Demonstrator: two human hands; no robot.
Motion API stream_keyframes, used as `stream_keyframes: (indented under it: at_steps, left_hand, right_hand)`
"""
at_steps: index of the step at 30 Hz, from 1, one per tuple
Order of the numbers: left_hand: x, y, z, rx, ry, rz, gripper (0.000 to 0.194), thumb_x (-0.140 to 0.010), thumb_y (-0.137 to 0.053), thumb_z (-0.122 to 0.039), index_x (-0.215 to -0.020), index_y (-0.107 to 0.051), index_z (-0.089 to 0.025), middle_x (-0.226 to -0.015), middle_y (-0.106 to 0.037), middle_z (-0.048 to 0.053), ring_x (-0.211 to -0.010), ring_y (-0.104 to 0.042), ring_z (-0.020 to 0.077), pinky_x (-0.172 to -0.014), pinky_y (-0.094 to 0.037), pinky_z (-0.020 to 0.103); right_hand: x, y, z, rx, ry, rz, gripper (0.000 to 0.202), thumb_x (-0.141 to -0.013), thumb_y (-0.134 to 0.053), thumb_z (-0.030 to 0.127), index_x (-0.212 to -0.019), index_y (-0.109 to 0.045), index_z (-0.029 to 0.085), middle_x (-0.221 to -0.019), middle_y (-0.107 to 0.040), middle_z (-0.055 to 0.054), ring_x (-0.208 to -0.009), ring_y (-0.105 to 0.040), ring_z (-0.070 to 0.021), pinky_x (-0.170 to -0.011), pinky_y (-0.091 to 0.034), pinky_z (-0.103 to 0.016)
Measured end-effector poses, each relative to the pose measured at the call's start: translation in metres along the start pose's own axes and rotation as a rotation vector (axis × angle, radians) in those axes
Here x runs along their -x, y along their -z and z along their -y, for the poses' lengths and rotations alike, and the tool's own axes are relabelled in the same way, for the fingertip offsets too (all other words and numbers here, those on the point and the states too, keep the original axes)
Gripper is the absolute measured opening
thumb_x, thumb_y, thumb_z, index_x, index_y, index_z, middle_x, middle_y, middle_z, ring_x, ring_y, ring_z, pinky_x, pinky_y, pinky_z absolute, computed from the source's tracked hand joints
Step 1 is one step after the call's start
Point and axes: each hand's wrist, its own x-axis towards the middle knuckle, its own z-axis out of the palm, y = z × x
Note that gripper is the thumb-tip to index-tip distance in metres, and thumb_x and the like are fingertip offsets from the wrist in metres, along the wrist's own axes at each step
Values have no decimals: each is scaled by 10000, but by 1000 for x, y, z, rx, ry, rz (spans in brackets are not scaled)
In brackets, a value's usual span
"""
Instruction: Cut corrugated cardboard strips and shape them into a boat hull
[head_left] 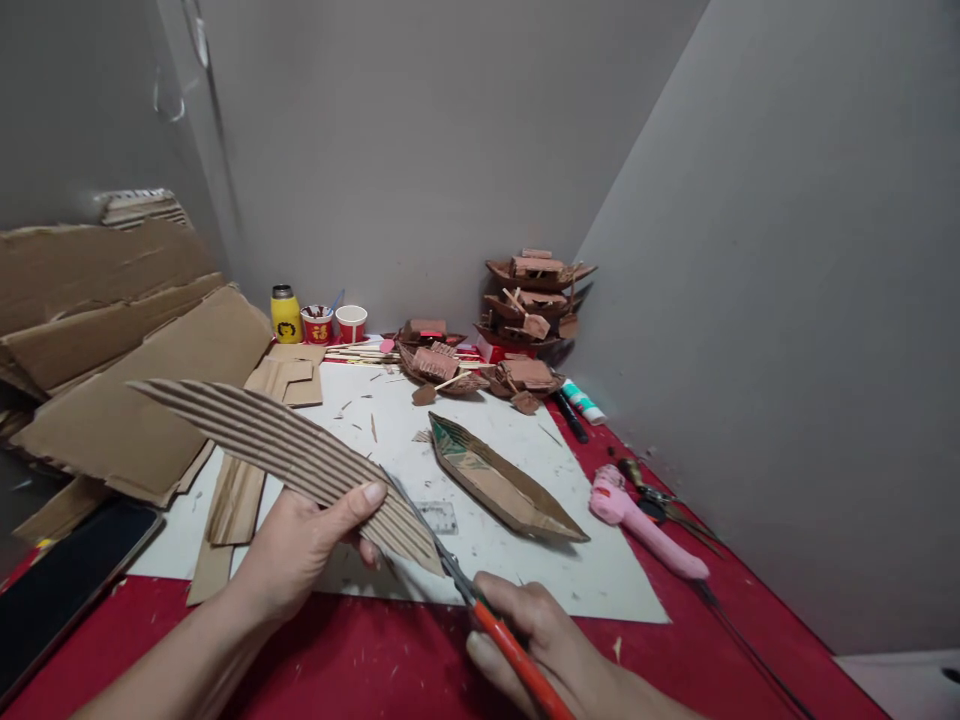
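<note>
My left hand (307, 545) grips a long, leaf-shaped strip of corrugated cardboard (285, 440), its ridged side up and the thumb pressed on top. The strip slants from upper left down to a point at lower right. My right hand (540, 635) is closed around orange-handled scissors (484, 610). Their blades lie at the strip's near pointed end, along its right edge; whether they are cutting into it I cannot tell. Just beyond the hands, a hollow cardboard boat hull (502, 480) rests on a white sheet (630, 575).
Brown model boats (532, 300) are stacked at the back right. Cardboard sheets (150, 390) pile up on the left, near a dark phone-like slab (67, 590). A pink glue gun (652, 530) with its cord lies right. A yellow bottle (285, 318) and two paper cups (351, 323) stand behind.
</note>
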Motion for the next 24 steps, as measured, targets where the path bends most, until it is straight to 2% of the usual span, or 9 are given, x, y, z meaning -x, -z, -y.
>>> stream_keyframes:
  at_steps: [3,6,10,13,16,19,21,24]
  left_hand:
    - [-1,-3,4,85,46,61,254,-780,-662,-358,-625,-650,-158,-481,-591,-24,-433,-539,89,-452,-446,187]
    - [-2,-4,8,161,79,82,199,-755,-689,-336,-683,-654,-154,-513,-590,-28,-416,-510,83,-436,-456,201]
    - [-5,0,10,173,111,126,197,-746,-687,-324,-697,-640,-139,-479,-565,-22,-384,-478,83,-399,-426,199]
    - [-5,-1,12,129,179,264,184,-733,-672,-310,-720,-640,-129,-504,-579,-4,-368,-454,73,-361,-369,180]
    - [-1,-8,15,31,290,432,104,-680,-652,-214,-753,-620,-147,-529,-589,-4,-362,-439,72,-340,-332,171]
    - [3,-19,20,-76,425,577,261,-596,-579,-78,-834,-587,-183,-516,-551,-52,-352,-406,67,-325,-286,159]
    - [6,-25,23,-135,462,643,373,-532,-540,-20,-860,-575,-195,-536,-517,-81,-376,-372,54,-338,-266,152]
    - [8,-31,26,-186,469,723,352,-510,-529,12,-795,-577,-189,-568,-483,-84,-446,-355,53,-380,-256,154]
  right_hand:
    - [0,-3,-2,-21,24,-45,291,-913,-418,435,-803,-468,171,-631,-332,42,-564,-287,-88,-518,-292,-206]
    - [-1,-6,-7,-118,46,-143,321,-898,-452,464,-783,-471,166,-643,-352,36,-580,-307,-89,-532,-314,-202]
    - [-5,-2,-15,-372,-57,-234,372,-884,-461,531,-750,-412,187,-535,-332,74,-418,-288,-56,-381,-245,-181]
    - [-9,2,-18,-483,-57,-294,350,-874,-497,516,-790,-427,184,-500,-388,79,-365,-334,-55,-351,-245,-172]
    - [-15,7,-17,-547,1,-377,319,-841,-574,474,-833,-471,172,-597,-479,43,-458,-450,-78,-424,-353,-187]
    - [-20,11,-14,-571,18,-404,326,-815,-607,474,-848,-497,169,-661,-542,9,-549,-530,-115,-517,-440,-233]
    - [-22,14,-10,-563,38,-448,332,-790,-644,454,-889,-506,168,-700,-573,-6,-599,-561,-132,-567,-470,-254]
    - [-23,19,-2,-537,88,-512,316,-777,-673,380,-962,-519,175,-808,-602,-25,-715,-593,-158,-669,-499,-283]
